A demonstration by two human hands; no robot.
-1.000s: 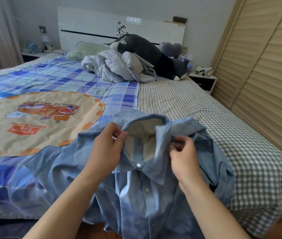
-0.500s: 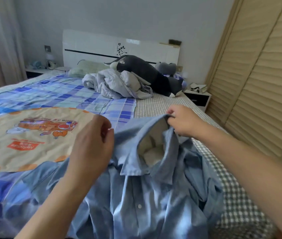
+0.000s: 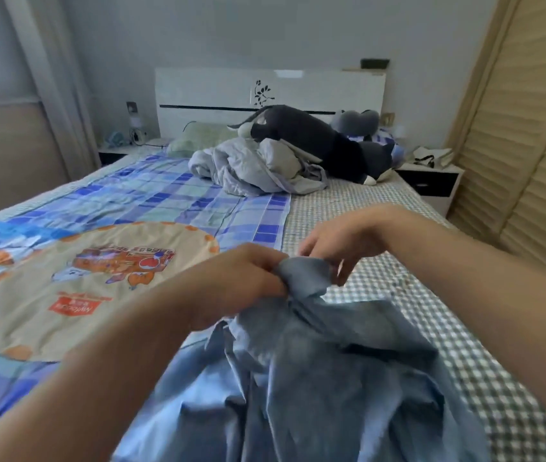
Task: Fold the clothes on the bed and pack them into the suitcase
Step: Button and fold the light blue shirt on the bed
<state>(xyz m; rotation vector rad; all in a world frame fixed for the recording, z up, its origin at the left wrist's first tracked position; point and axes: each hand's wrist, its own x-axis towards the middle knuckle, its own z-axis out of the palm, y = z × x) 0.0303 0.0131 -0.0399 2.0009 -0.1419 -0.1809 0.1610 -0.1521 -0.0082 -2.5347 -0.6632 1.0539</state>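
You are at the start of the fold: the light blue button-up cotton shirt [image 3: 315,378] lies crumpled on the near end of the bed [image 3: 381,208], straddling the blue plaid sheet with the cartoon print [image 3: 104,278] and the grey-and-white checked sheet [image 3: 498,378]. No fold is made yet, and no suitcase is in view.

Your left hand [image 3: 234,288] has its fingers curled round a bunched ridge of the shirt's top edge, lifting it slightly off the bed. Your right hand [image 3: 338,248] is just beside it, fingertips pinching the same raised bit of cloth; motion blur hides how firm that pinch is.

Judgement: this is the gather-and-straighten step, not folding proper. The next move calls for drawing the two hands apart along the top edge so the cloth spreads out, then laying the shirt flat on the bed with the sleeves clear. Risk: the body of the shirt is heavily creased below your hands, so it may need smoothing before any fold holds.

Further up the bed, a pile of rumpled grey bedding or clothes [image 3: 251,168] sits against a dark grey plush toy [image 3: 315,138], well apart from your hands.
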